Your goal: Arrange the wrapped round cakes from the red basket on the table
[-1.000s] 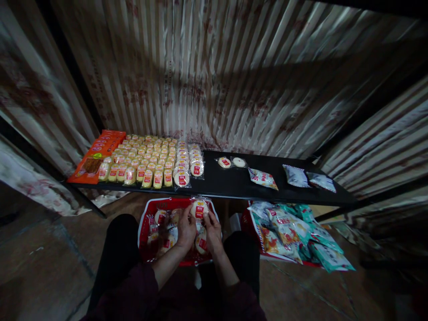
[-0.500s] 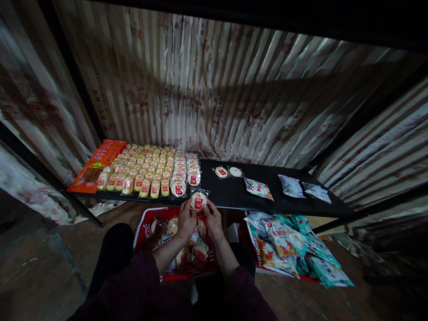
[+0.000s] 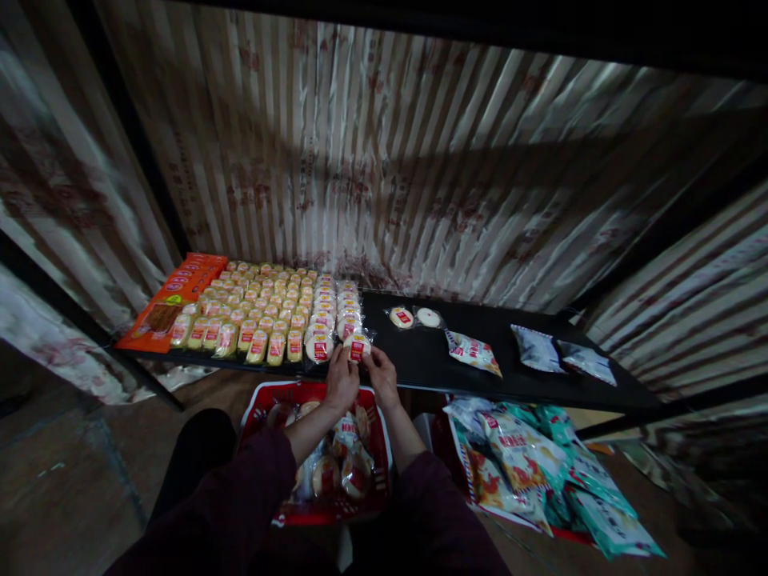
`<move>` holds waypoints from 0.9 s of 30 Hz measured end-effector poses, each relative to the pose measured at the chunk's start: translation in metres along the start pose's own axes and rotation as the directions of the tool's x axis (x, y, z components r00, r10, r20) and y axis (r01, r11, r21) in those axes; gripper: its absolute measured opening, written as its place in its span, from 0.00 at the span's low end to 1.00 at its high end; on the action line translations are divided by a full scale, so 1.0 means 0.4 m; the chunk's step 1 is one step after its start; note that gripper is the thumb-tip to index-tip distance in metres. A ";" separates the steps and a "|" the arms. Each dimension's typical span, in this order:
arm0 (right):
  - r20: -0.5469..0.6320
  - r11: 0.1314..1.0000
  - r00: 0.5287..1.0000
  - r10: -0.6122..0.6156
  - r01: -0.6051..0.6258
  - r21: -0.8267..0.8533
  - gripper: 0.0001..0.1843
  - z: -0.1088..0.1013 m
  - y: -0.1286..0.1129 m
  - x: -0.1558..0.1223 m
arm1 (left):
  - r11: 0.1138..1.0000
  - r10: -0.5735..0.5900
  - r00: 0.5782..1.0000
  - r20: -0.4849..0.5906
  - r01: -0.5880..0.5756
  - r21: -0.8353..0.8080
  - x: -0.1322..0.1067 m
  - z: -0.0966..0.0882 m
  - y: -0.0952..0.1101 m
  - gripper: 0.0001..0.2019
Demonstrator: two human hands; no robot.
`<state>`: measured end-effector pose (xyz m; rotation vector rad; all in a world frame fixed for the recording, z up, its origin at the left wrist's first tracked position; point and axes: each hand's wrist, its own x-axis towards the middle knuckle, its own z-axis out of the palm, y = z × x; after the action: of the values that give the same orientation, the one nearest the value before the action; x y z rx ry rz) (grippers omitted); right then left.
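Between both hands is a round, pale, clear-wrapped biscuit packet (image 3: pixel 358 347) with a red label, at the front end of the second row of like packets (image 3: pixel 348 308) on the black shelf (image 3: pixel 408 364). My left hand (image 3: pixel 342 381) grips its left lower edge, fingers closed. On its right lower edge, my right hand (image 3: pixel 382 376) is closed too. The neighbouring round packet (image 3: pixel 319 346) lies just to the left. Below my forearms stands a red basket (image 3: pixel 384 448) holding several more round packets (image 3: pixel 327 476).
Many small yellow-wrapped cakes (image 3: pixel 258 308) and an orange bag (image 3: pixel 171 300) fill the shelf's left. To the right lie two round packets (image 3: pixel 401 318), a snack bag (image 3: pixel 474 354) and two silvery bags (image 3: pixel 536 349). A second red basket (image 3: pixel 456 472) holds green and white bags (image 3: pixel 612 516).
Both hands have moved forward with the round biscuit packet, from over the shelf's front edge to the end of the second row. The view has shifted slightly.
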<state>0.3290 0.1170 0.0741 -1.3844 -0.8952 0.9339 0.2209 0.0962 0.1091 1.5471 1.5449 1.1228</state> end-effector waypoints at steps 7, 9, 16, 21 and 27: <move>0.017 0.943 0.994 -0.106 0.106 -0.314 0.19 0.003 0.003 0.059 | 0.997 0.042 0.999 -0.026 -0.040 0.062 0.028 0.022 -0.003 0.22; 0.034 0.920 0.991 -0.129 0.132 -0.369 0.18 0.009 0.001 0.070 | 0.997 0.046 0.998 -0.034 -0.044 0.068 0.035 0.026 -0.005 0.22; 0.024 0.860 0.986 -0.166 0.157 -0.486 0.16 0.023 0.007 0.104 | 0.998 0.011 1.000 -0.009 -0.010 0.065 0.059 0.042 -0.019 0.22; 0.028 0.809 0.983 -0.179 0.163 -0.565 0.17 0.028 0.005 0.112 | 0.998 0.027 0.999 -0.019 -0.026 0.058 0.064 0.054 -0.019 0.24; 0.059 0.732 0.982 -0.178 0.172 -0.660 0.17 0.038 -0.012 0.104 | 0.998 -0.032 0.999 0.011 0.031 0.056 0.063 0.057 -0.017 0.24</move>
<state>0.3312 0.1612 0.0779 -1.8563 -1.4143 0.4591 0.2372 0.1240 0.0966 1.5580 1.5997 1.0587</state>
